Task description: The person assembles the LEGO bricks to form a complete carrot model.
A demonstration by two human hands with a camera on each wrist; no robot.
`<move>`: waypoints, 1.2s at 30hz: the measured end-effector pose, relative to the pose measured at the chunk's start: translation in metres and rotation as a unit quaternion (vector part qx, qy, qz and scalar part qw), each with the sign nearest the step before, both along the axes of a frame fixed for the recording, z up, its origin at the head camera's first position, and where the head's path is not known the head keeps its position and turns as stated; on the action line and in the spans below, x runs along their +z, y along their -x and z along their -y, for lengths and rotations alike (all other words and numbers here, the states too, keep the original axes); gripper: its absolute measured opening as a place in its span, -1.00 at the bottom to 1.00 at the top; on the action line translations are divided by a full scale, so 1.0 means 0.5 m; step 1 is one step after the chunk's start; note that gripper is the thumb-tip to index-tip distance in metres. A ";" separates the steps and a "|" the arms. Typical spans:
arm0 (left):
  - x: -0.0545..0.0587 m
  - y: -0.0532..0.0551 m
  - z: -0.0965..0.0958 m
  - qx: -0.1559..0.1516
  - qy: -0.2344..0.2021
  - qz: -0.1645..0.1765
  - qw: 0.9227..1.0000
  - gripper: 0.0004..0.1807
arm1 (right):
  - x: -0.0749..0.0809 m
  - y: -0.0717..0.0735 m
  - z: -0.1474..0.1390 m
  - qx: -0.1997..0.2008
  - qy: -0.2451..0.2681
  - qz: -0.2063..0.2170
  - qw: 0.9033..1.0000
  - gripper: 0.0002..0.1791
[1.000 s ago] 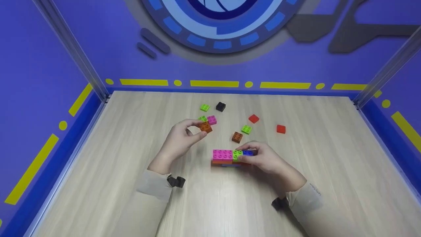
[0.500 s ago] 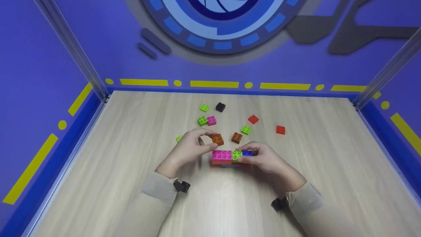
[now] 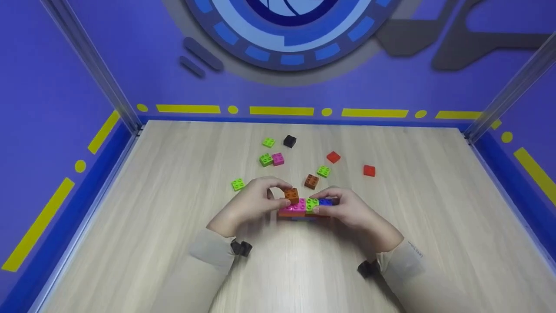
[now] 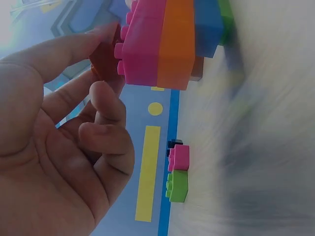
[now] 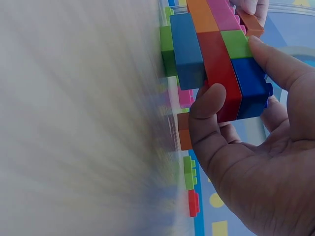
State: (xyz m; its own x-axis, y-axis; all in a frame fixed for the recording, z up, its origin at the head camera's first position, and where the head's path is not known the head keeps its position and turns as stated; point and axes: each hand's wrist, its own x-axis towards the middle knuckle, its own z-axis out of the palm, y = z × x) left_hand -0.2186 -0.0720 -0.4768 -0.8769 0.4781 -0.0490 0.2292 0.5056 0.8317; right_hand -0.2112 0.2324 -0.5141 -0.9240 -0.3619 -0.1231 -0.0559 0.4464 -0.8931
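Observation:
My left hand [image 3: 256, 200] pinches a brown toy brick [image 3: 291, 195] between thumb and fingers. That brick is at the studs of a long pink brick [image 4: 140, 44] on top of a built stack; I cannot tell whether it is seated. My right hand [image 3: 352, 209] grips the stack's right end, around a green brick [image 3: 312, 205] and a dark blue brick [image 5: 250, 88]. Below this top layer are an orange brick [image 4: 175, 44] and a red brick [image 5: 221, 73]. Under them sits a lighter blue brick [image 5: 187, 54], with a green brick [image 5: 167, 51] at the bottom.
Loose bricks lie on the wooden table [image 3: 173, 152] beyond the hands: a second brown brick [image 3: 311, 181], a black brick [image 3: 289, 141], a pink brick [image 3: 278, 159], several green bricks [image 3: 323, 171] and two red bricks [image 3: 369, 171]. Blue panels [image 3: 278, 95] wall the table's back and sides.
My left hand has carried the brown brick right and toward me, from beside the loose green and pink bricks to the stack's pink top. My right hand has stayed on the stack.

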 end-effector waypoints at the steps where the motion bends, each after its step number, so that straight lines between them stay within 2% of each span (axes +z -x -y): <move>1: 0.000 0.000 0.000 -0.003 0.001 0.001 1.000 -0.55 | -0.001 0.001 0.000 0.000 0.000 0.000 1.000 -0.62; 8: 0.001 -0.002 0.001 -0.018 0.001 0.013 1.000 -0.58 | -0.003 0.001 -0.001 0.002 -0.001 -0.003 1.000 -0.63; 16: -0.001 -0.001 -0.002 -0.034 0.003 -0.001 0.999 -0.63 | -0.003 0.001 -0.002 0.002 0.004 -0.001 1.000 -0.63; 22: -0.007 -0.002 -0.006 -0.033 -0.005 -0.002 0.999 -0.72 | -0.003 0.000 -0.002 0.009 0.004 -0.006 1.000 -0.64; 29: -0.012 -0.006 -0.007 -0.029 -0.062 0.085 0.994 -0.70 | -0.004 0.001 0.000 0.009 0.027 0.022 0.999 -0.59; 32: -0.013 -0.006 -0.006 -0.026 -0.069 0.095 0.993 -0.69 | -0.004 0.001 -0.001 0.010 0.027 0.022 0.999 -0.59; 36: -0.014 -0.006 -0.006 -0.024 -0.074 0.092 0.993 -0.70 | -0.006 0.003 -0.002 0.015 0.027 0.016 0.999 -0.59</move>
State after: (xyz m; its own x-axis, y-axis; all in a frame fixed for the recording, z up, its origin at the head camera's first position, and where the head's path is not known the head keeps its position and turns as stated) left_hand -0.2155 -0.0691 -0.4839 -0.8353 0.5337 -0.1323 0.0873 0.3663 0.9264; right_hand -0.2127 0.2332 -0.5170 -0.9084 -0.3970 -0.1313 -0.0404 0.3957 -0.9175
